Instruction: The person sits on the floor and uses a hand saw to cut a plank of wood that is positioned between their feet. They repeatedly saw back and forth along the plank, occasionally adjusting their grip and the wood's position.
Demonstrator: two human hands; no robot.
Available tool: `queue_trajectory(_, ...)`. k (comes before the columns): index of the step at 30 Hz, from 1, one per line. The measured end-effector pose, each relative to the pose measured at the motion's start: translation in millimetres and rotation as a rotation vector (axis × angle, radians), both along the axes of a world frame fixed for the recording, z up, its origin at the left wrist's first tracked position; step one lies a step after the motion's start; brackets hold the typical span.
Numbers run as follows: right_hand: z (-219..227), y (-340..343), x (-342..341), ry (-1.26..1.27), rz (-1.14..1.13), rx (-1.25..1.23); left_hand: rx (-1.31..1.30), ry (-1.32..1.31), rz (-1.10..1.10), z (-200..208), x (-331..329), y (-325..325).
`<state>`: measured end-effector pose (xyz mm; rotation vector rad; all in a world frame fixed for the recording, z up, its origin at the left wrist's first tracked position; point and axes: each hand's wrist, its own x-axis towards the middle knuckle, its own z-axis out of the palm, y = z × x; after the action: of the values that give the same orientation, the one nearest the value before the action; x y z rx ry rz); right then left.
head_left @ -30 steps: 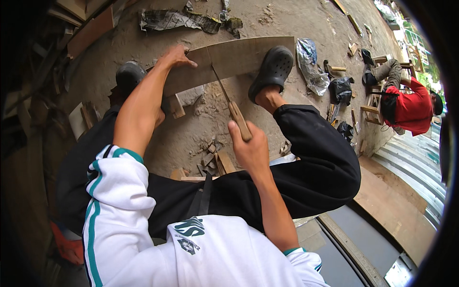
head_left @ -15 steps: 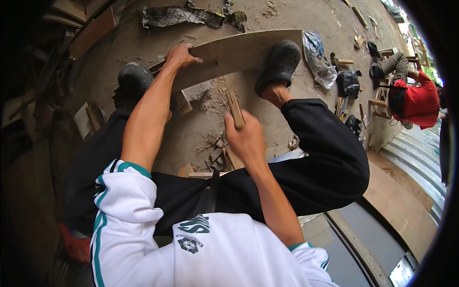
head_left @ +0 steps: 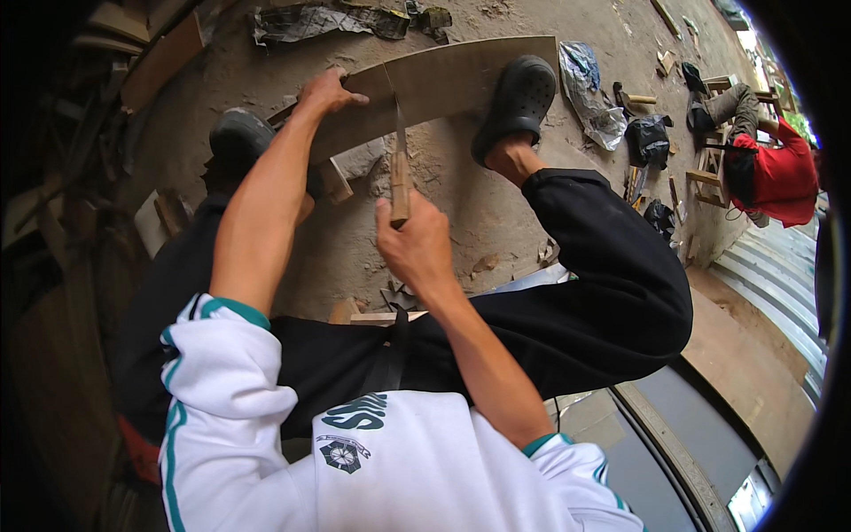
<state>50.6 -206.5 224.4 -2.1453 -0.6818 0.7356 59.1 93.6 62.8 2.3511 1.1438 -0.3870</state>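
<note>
A long, thin plywood board (head_left: 452, 84) lies crosswise between my feet, with a dark line running in from its far edge. My left hand (head_left: 325, 92) grips the board left of that line, thumb stretched over its face. In my right hand (head_left: 417, 239) is the wooden handle of a handsaw (head_left: 401, 182), fingers wrapped round it. The saw's narrow blade, seen nearly edge-on, meets the board at the line. My right shoe (head_left: 518, 102) rests on the board's right part; my left shoe (head_left: 242, 137) is by its left end, partly hidden by my forearm.
Wood scraps (head_left: 335, 182) lie on the dusty floor below the board. Crumpled plastic (head_left: 594, 97), a hammer (head_left: 634, 97) and a black bag (head_left: 649, 139) are to the right. A person in red (head_left: 776, 182) sits farther right. Stacked boards (head_left: 164, 66) stand at far left.
My right hand and the saw handle have moved left and slightly forward, and the saw now points more directly away from me. My left hand keeps its hold on the board.
</note>
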Motion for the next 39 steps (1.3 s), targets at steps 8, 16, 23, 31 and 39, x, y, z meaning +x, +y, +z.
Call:
queue_trajectory(8, 56, -53, 23, 0.138, 0.018, -0.057, 0.094, -0.061, -0.036, 1, -17, 2)
queue_trajectory(16, -25, 5, 41, -0.059, 0.011, 0.074, 0.151, -0.073, 0.012, -4, -5, -5)
queue_trajectory(23, -36, 8, 55, 0.058, 0.016, 0.044, 0.059, -0.034, 0.064, 6, -13, -6)
queue_trajectory(31, 5, -24, 30, 0.114, 0.059, 0.067, 0.169, -0.094, 0.066, -3, -24, -9)
queue_trajectory(39, -19, 24, 58, 0.08, -0.015, -0.085, 0.035, -0.075, 0.058, 11, -7, -18)
